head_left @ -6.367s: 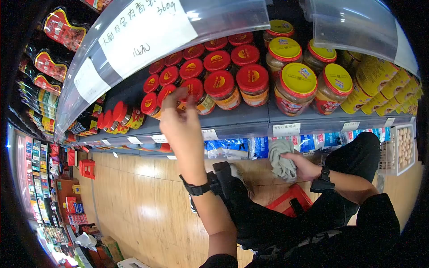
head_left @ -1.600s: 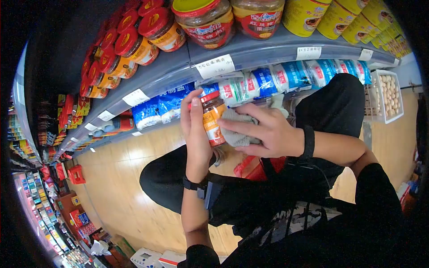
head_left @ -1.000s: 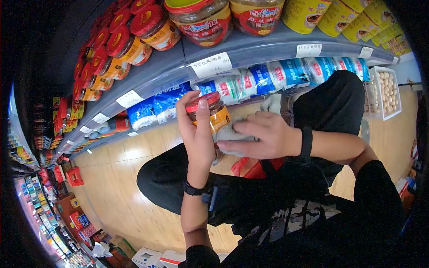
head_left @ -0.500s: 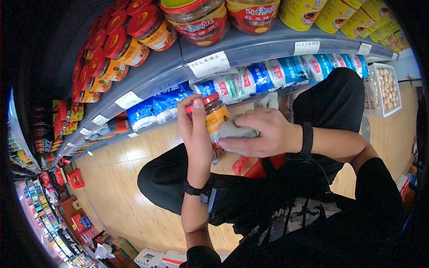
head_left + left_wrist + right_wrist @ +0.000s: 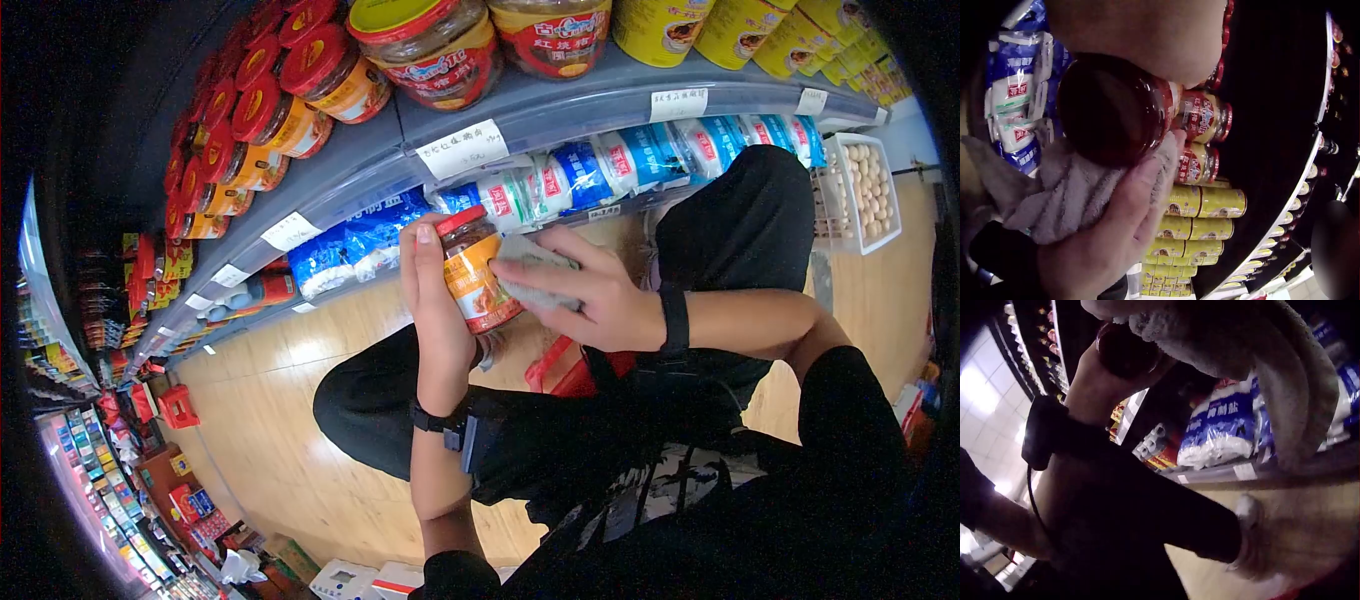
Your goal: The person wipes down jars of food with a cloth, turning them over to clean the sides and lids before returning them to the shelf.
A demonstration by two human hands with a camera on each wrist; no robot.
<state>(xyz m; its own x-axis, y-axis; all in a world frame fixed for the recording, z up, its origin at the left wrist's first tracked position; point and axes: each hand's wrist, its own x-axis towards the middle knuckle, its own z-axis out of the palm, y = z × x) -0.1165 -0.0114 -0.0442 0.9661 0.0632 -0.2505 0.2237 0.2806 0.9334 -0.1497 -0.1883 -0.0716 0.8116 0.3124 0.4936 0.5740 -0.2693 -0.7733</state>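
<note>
My left hand grips a small glass jar with a red lid and an orange label, tilted in front of the shelf. In my right hand is a grey cloth, bunched up and lying against the jar's right side. The left wrist view looks at the dark red base of the jar, with the cloth and right thumb along its edge. From the right wrist, the cloth hangs in loose folds beside the jar, partly covering it.
Several red-lidded jars stand on the shelf at upper left, beside larger yellow-lidded jars and yellow cans. Below lie blue and white salt bags. A white crate of eggs sits at right, a red basket below the hands.
Earlier the left hand reached among the shelf's red-lidded jars; now it holds one. The right hand's cloth has shifted over the jar, from its lower part up to its right side, uncovering the label.
</note>
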